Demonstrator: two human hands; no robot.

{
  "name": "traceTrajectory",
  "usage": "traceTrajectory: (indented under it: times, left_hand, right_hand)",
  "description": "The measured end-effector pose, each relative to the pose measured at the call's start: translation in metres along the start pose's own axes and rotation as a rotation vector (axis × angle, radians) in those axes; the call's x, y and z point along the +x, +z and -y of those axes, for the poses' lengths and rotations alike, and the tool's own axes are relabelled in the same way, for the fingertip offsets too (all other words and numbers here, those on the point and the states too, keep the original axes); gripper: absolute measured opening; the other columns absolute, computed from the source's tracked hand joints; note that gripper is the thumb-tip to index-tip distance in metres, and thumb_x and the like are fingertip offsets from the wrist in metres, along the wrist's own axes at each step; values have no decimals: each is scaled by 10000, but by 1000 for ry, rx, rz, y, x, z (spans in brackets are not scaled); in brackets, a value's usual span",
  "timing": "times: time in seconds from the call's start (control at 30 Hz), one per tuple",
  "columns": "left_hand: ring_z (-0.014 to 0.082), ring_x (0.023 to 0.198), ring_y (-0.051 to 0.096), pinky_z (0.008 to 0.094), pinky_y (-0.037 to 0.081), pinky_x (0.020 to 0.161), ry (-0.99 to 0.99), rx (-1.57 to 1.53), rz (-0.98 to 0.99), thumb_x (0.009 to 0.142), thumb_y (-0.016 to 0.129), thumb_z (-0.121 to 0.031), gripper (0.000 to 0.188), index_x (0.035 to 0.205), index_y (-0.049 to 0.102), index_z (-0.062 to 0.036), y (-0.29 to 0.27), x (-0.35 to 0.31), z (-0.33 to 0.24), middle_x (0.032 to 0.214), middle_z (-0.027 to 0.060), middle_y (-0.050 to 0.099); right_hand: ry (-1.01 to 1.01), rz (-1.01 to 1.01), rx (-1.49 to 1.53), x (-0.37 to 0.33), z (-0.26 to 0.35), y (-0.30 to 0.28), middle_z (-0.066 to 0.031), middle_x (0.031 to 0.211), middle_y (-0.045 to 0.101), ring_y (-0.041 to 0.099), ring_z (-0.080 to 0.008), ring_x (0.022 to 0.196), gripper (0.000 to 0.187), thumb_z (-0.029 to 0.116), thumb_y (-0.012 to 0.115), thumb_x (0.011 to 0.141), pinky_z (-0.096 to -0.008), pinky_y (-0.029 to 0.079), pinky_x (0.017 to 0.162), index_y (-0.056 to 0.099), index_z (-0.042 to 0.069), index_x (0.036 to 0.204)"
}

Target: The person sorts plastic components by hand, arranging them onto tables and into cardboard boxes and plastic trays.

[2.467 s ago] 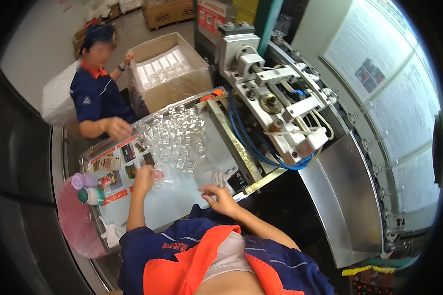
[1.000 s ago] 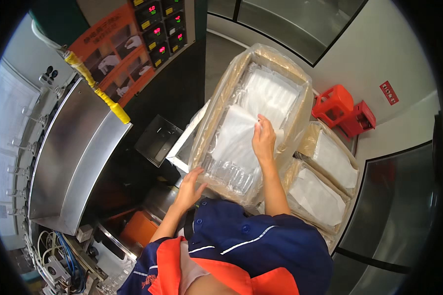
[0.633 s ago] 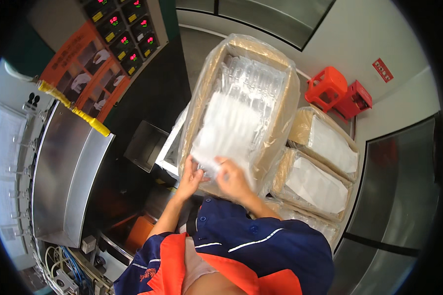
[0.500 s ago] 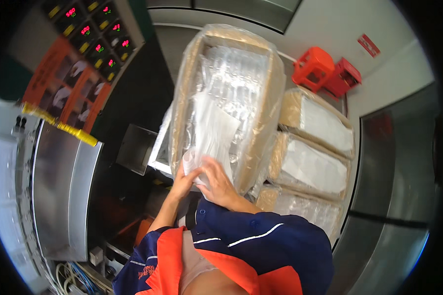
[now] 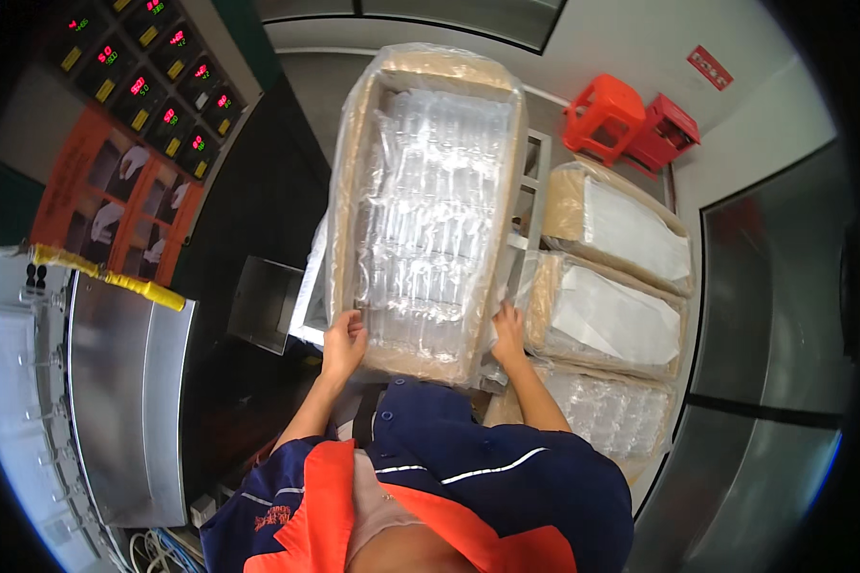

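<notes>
A long cardboard box [image 5: 430, 63] lined with clear plastic stands before me. Rows of clear plastic pieces [image 5: 430, 205] fill it; their exact kind is hard to make out through the shine. My left hand [image 5: 345, 342] is closed over the box's near left edge, fingers curled on the rim. At the near right side, my right hand [image 5: 508, 332] has its fingers bent around the loose plastic liner [image 5: 492, 358] hanging outside the box. Part of that grip is hidden. Beneath the box, a light metal frame [image 5: 535, 181] shows on both sides.
Three more lined boxes stand at the right, two with white sheets [image 5: 616, 315] on top. Red stools [image 5: 605, 116] stand at the far right. To the left are a control panel [image 5: 153, 86], a metal chute [image 5: 266, 296] and a yellow-wrapped bar [image 5: 115, 277].
The crumpled white sheet that both hands held over the box is out of sight. My hands have parted to the box's left and right sides, and its contents are uncovered.
</notes>
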State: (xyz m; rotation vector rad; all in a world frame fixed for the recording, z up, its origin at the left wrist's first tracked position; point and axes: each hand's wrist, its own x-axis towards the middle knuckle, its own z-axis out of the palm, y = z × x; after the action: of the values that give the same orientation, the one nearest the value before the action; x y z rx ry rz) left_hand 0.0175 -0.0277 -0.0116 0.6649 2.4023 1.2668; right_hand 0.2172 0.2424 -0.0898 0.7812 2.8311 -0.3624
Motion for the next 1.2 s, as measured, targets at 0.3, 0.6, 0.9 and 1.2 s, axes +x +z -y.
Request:
traceTrajectory:
  times: [0.3,0.6,0.9,1.2]
  left_hand:
    - [249,1054,538,358,412,912,680,749,211,811,502,-91,236,1014,619,-61,24,71,-48,1083,114,593]
    - [199,1003,509,359,358,904,1173,1176,264,825,480,-223,197,896,639,-130,36,92,-20,929,39,560]
    - [322,840,604,393,493,733,651,597,474,831,528,-127,240,1057,579,-67,23,38,-74,964,114,571]
    - [355,748,622,432,498,662,540,365,317,795,564,-116,147,905,636,-52,40,50,-24,809,153,649]
  right_hand:
    - [-365,-160,-77,49,-110,101,-156,1119,594,499,-328,1101,435,352,514,814,-409,376,943,593,52,1121]
    - [198,-840,418,74,-25,-182,-104,773,640,619,-244,734,148,6,563,782,-360,478,624,622,15,916]
    - [-799,-600,54,167,162,-148,-66,1025,565,531,-244,1013,165,71,531,743,-419,416,913,603,92,890]
    - [-951,-755,-362,182,155,-151,-53,869,545,525,-211,898,92,138,530,741,-360,398,838,583,109,811]
